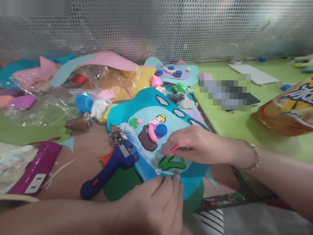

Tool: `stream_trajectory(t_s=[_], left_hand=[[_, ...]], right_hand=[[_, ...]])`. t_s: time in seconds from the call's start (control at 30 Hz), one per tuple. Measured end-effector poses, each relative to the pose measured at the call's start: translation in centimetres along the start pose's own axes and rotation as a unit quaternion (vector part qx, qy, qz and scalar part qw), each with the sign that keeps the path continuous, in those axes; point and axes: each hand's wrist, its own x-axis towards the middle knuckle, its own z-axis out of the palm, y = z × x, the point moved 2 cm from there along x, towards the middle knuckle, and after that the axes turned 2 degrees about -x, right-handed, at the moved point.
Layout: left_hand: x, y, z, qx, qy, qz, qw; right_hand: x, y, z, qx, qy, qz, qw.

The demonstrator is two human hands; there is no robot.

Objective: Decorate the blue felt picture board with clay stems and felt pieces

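- Blue felt board [146, 104], cloud shapes along its far edge, lies at the middle of the desk [244, 127], its near edge toward the person.
- Pale blue panel [144, 120] sits on the board, with clay figures on it: a brown shape [146, 140], a pink figure [153, 129] and a blue ball [161, 130] touching each other.
- Green clay piece [171, 162] lies on the panel's near part, just under the right hand.
- Right hand [195, 143] comes in from the right, a bracelet [254, 156] at the wrist; its grip is pinched shut on a thin pink tool [179, 145], whose tip points left toward the clay.
- Left hand [156, 202] lies near, fingers curled and pressed on the board's near edge; the grip is closed against the felt, holding nothing loose.
- Dark blue glue gun [110, 169] lies left of the board, its nozzle end touching the board's left edge, handle pointing near-left.
- Plastic bags [49, 107] with lumps of clay in blue [83, 102], white, pink and brown lie to the far left.
- Purple pouch [36, 169] lies at the near left.
- A second felt piece [193, 76] with small clay shapes lies far behind the board.
- Yellow packet [288, 111] lies at the right; a perforated metal screen [171, 29] closes the far side.
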Motion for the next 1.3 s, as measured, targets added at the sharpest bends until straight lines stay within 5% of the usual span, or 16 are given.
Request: stream_trajectory(t_s=[0.43, 0.6, 0.77, 1.13, 1.3], left_hand=[[0.0, -0.1, 0.6, -0.015, 0.011, 0.007, 1.000], [0.2, -0.2, 0.6, -0.062, 0.031, -0.046, 0.997], [0.7, -0.9, 0.7, -0.140, -0.019, -0.130, 0.981], [0.3, -0.1, 0.7, -0.043, 0.042, -0.049, 0.997], [0.2, 0.2, 0.8, -0.025, 0.016, -0.015, 0.999]], right_hand=[[0.0, 0.0, 0.2, 0.006, -0.015, 0.010, 1.000], [0.0, 0.1, 0.2, 0.006, -0.003, 0.008, 1.000], [0.0, 0.2, 0.3, 0.005, -0.006, 0.008, 1.000], [-0.2, 0.3, 0.4, 0.014, -0.012, 0.014, 1.000], [-0.1, 0.1, 0.3, 0.018, -0.029, 0.011, 0.999]])
